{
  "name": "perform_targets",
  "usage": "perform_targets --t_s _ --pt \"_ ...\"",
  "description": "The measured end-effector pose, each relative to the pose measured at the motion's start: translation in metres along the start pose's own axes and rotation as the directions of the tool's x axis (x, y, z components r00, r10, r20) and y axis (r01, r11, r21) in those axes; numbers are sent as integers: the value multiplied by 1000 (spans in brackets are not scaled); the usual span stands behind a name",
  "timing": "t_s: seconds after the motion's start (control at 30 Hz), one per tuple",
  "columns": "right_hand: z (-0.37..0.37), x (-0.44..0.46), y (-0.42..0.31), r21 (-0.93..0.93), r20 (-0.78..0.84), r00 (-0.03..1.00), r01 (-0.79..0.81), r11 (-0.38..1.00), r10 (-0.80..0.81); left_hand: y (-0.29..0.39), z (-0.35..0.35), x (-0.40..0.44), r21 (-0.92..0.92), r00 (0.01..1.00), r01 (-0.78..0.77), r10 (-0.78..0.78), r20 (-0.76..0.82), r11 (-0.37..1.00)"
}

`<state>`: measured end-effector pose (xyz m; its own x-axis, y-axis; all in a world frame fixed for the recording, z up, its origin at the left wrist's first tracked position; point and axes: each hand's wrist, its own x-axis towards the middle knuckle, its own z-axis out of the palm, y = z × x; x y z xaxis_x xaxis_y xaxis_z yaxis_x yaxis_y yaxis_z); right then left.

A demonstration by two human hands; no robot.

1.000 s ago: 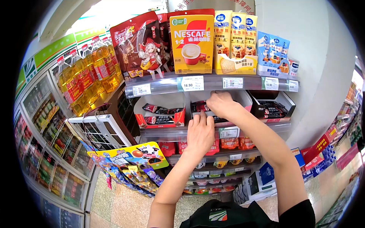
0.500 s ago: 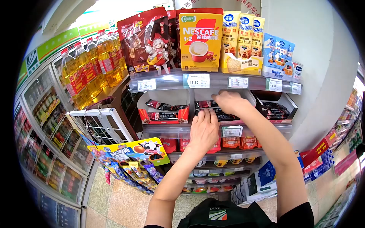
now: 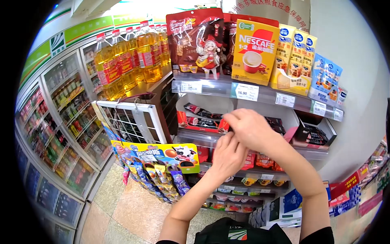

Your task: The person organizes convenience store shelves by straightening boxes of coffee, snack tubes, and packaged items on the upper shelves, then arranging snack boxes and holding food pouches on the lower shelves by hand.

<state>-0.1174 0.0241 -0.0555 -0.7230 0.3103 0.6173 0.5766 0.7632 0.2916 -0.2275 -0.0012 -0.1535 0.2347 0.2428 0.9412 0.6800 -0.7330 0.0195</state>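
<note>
black sachets [image 3: 207, 123]: in open boxes [image 3: 181, 119], one shelf below price tag [image 3: 245, 92] "16.90"
right hand [image 3: 254, 128]: fingers bunched, can't make out what's pinched
left hand [image 3: 230, 157]: just left, fingers together, grip hidden
coffee box [image 3: 255, 52]: far, upper shelf [image 3: 217, 86], "nescafé 1+2"

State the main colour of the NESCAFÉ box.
The NESCAFÉ box is mainly yellow; the head view shows it best.

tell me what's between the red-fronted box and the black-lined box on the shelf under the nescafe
The head view shows a white-lined box with black sachets between them; the right hand hides part of it.
</note>
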Motion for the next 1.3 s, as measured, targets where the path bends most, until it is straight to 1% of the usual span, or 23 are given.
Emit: perform_targets --t_s 0.07,0.1,0.2,0.27,0.3,0.37,0.43,0.47,0.53,0.6,0.67,0.7,0.73,0.8,0.83,0.93,1.0,1.03,1.1,1.13,1.2,1.27,1.3 --pt "15 20 -2 16 56 998 -34 999 33 -5 -13 -1 60 999 46 -45 -15 997" --pt "22 36 -1 70 217 967 -151 986 133 -16 -27 2 159 997 76 -74 -15 984" --pt "42 72 14 76 643 699 -464 882 313 -45 -53 18 331 994 108 -106 -25 937" --pt "53 75 22 75 648 702 -444 893 295 -55 -59 26 364 996 85 -94 6 927" --pt "59 88 31 20 711 643 -422 907 284 -66 -64 36 376 995 44 -76 70 925" --pt "80 87 47 -25 732 623 -380 925 276 -91 -64 52 386 990 4 -58 129 923" --pt "86 86 50 -25 749 612 -358 933 255 -108 -59 55 359 919 -86 -65 388 930" --pt "90 83 52 -43 770 576 -385 922 277 -112 -55 52 359 919 -85 -65 388 930" --pt "86 88 55 -63 781 551 -397 915 293 -115 -55 59 482 839 -115 -174 515 869" --pt "81 85 59 8 849 478 -439 898 226 -119 -52 60 477 869 -132 -130 477 869" --pt "75 81 64 73 842 500 -475 877 201 -120 -42 75 546 809 -133 -228 542 827" --pt "75 77 65 137 838 518 -505 852 172 -118 -30 87 559 661 -180 -321 678 809" --pt "79 75 69 140 840 512 -524 840 179 -121 -24 89 561 659 -177 -326 678 809" --pt "85 64 76 195 790 584 -528 826 187 -126 -16 90 588 470 -71 -493 732 806" --pt "84 60 80 194 789 585 -526 828 187 -128 -17 90 585 366 -109 -515 775 803" --pt "82 54 87 204 805 581 -462 863 121 -126 -11 85 647 315 -74 -598 737 759" --pt "78 51 88 173 793 594 -432 885 135 -125 -12 83 658 346 -145 -585 733 739" --pt "75 52 85 156 789 604 -372 915 111 -123 -12 86 657 309 -139 -598 740 741" --pt "75 52 83 152 781 601 -447 881 170 -123 -10 85 653 271 -137 -606 748 745" --pt "74 51 83 152 774 593 -513 845 221 -124 -8 80 674 315 -173 -608 729 718" --pt "74 45 86 139 764 601 -506 851 233 -123 -6 83 695 361 -206 -607 708 689" --pt "81 43 87 131 763 603 -498 857 233 -118 -8 89 668 250 -252 -619 744 700" --pt "83 50 88 14 794 559 -411 912 240 -119 -8 88 680 299 -224 -615 730 698"
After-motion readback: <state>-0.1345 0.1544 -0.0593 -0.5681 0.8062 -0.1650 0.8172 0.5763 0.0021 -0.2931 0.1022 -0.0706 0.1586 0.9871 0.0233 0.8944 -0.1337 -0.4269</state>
